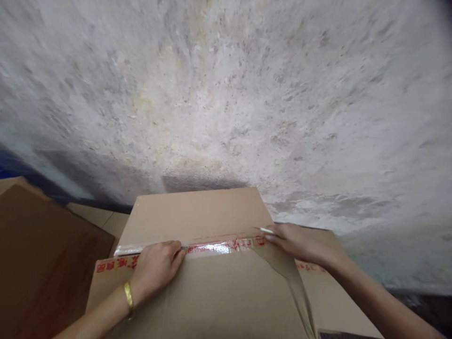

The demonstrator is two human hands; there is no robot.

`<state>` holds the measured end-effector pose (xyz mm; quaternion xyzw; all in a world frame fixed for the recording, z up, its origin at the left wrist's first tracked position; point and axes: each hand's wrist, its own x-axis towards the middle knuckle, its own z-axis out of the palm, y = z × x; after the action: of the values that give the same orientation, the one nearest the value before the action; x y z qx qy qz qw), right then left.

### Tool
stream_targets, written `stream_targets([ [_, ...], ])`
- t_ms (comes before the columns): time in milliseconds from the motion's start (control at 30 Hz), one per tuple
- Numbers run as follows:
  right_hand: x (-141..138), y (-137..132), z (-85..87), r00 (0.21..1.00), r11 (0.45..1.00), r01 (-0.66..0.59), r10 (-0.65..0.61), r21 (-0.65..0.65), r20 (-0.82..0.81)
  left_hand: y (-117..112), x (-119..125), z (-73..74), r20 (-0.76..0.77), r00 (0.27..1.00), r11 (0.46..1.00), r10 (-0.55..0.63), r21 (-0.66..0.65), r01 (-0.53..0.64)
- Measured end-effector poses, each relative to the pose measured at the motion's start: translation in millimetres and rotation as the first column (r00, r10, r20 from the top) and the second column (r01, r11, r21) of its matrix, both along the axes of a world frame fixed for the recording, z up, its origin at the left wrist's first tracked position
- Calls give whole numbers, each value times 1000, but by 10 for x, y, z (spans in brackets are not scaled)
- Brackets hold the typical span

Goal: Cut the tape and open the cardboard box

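A closed cardboard box (197, 212) lies in front of me against a rough wall. A strip of clear tape with red print (226, 246) runs along its centre seam. My left hand (157, 266), with a gold bangle at the wrist, presses flat on the tape at the left part of the seam. My right hand (296, 242) rests on the tape's right end, fingertips down, and a thin pale object pokes out by its fingers. A loose length of brownish tape (294, 287) trails from under the right hand toward me.
A rough grey-white wall (229, 94) fills the view behind the box. More flat brown cardboard (42, 254) lies to the left, and another cardboard piece (328, 282) sits under my right forearm. A dark strip runs along the wall's base.
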<state>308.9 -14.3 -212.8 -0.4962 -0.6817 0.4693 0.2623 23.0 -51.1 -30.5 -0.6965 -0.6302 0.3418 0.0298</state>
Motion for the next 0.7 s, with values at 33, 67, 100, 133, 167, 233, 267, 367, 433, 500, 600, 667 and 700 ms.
stream_targets([
  [33, -52, 82, 89, 980, 989, -149, 148, -4, 131, -1, 4, 1, -4, 1000, 1000, -6, -5, 6],
  [67, -123, 137, 172, 930, 962, -272, 268, -18, 251, -8, 6, 1, -7, 1000, 1000, -15, -7, 15],
  [100, -209, 160, 241, 877, 939, -341, 332, -39, 348, -18, 7, 0, -9, 1000, 1000, -26, -3, 26],
  [133, -302, 152, 292, 853, 941, -337, 320, -33, 412, -31, 5, -1, -12, 999, 999, -37, 5, 37],
  [167, -393, 117, 322, 853, 956, -294, 269, -14, 447, -46, 3, -2, -13, 999, 999, -47, 16, 47],
  [233, -537, -10, 331, 878, 987, -160, 130, 27, 460, -81, -6, 2, -15, 998, 998, -58, 37, 59],
  [267, -581, -83, 318, 892, 994, -101, 70, 46, 447, -101, -12, 7, -14, 998, 997, -62, 42, 63],
  [367, -616, -264, 272, 907, 994, -22, -24, 104, 420, -173, -38, 31, 2, 995, 994, -96, 51, 96],
  [433, -600, -332, 250, 907, 989, -24, -40, 147, 420, -231, -67, 43, 6, 991, 989, -136, 66, 135],
  [500, -590, -374, 221, 906, 978, -42, -49, 204, 420, -292, -106, 41, 2, 980, 975, -197, 106, 196],
  [600, -599, -432, 131, 899, 938, -28, -127, 345, 418, -380, -171, 19, 14, 936, 918, -351, 201, 341],
  [667, -611, -476, 54, 898, 860, 17, -237, 509, 370, -429, -202, 3, 28, 885, 852, -465, 285, 439],
  [700, -615, -497, 22, 900, 798, 46, -294, 600, 322, -448, -210, -1, 30, 858, 816, -512, 327, 476],
])
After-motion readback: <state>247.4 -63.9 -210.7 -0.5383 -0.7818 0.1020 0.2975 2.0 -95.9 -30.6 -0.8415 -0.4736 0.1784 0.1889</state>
